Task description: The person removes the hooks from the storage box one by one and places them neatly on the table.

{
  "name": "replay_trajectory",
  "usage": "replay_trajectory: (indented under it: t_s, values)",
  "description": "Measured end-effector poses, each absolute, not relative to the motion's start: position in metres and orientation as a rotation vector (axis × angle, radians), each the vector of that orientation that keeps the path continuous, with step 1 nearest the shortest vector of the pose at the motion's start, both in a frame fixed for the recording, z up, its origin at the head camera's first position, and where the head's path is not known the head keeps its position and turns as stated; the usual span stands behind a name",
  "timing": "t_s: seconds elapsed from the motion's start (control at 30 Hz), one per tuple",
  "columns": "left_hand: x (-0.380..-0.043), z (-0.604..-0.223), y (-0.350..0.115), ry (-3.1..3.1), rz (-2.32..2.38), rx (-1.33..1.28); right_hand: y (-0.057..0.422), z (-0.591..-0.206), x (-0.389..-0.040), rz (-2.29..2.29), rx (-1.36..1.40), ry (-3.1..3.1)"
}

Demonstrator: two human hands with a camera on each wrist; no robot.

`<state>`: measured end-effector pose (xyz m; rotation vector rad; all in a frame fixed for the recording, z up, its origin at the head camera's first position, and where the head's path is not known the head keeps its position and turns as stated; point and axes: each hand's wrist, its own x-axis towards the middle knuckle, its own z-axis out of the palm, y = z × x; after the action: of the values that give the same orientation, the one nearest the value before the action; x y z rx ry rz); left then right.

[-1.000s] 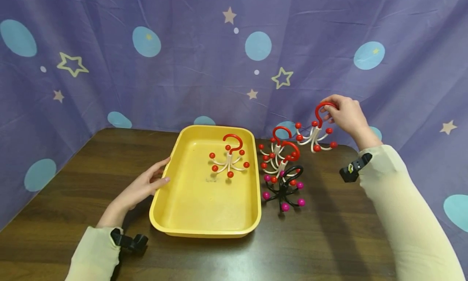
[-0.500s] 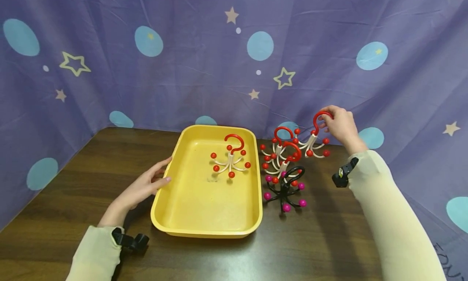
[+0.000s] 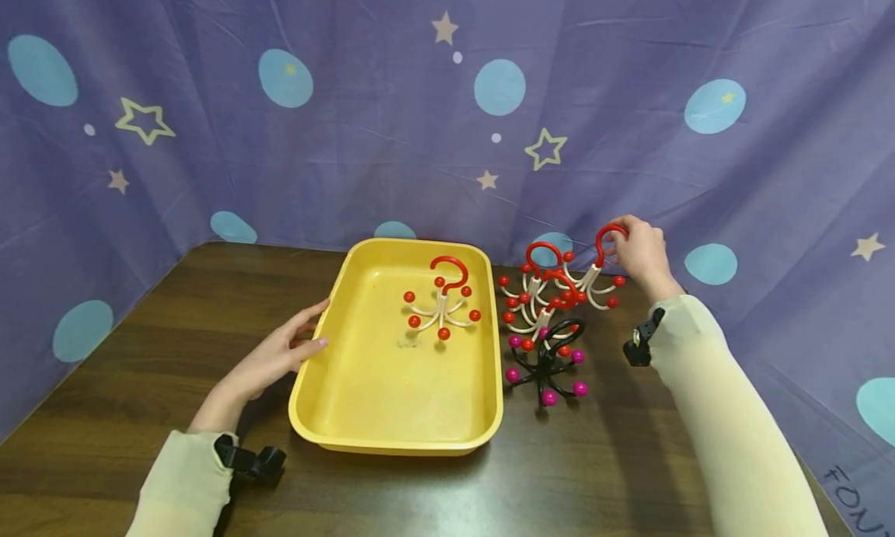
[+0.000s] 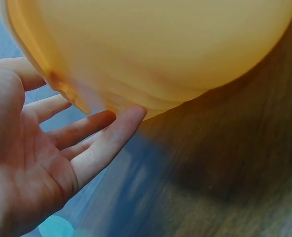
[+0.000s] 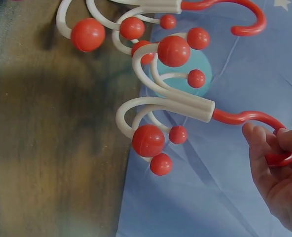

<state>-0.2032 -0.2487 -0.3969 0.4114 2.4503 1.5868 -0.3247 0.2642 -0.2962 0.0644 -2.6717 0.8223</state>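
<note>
In my right hand [image 3: 639,251] is the red hook of a white multi-arm hanger [image 3: 593,279] with red ball tips. The fingers curl round the hook in the right wrist view, and the white arms [image 5: 200,108] spread out to the left. That hanger overlaps two alike red-and-white hangers [image 3: 534,284] standing close by. At the left side of the yellow tray [image 3: 395,447], my left hand [image 3: 269,362] holds the rim, thumb over the edge and fingers along the outer wall. One more red-and-white hanger [image 3: 442,308] stands upright inside the tray.
Just right of the tray stands a black hanger [image 3: 545,366] with magenta ball tips, in front of the red-and-white ones. All rest on a dark wooden table [image 3: 175,319]. A purple curtain [image 3: 377,156] with stars and ovals hangs right behind the table.
My right hand has come down and to the left with the red-and-white hanger, bringing it beside the others. The left hand stays at the tray's rim.
</note>
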Motion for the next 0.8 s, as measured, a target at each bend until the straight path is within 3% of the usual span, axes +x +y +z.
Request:
replay_trajectory:
  t_s: [0.8]
  values:
    - [-0.202, -0.396, -0.249, 2.445, 1.585, 0.392, 0.248, -0.327, -0.327, 0.646, 0.091, -2.691]
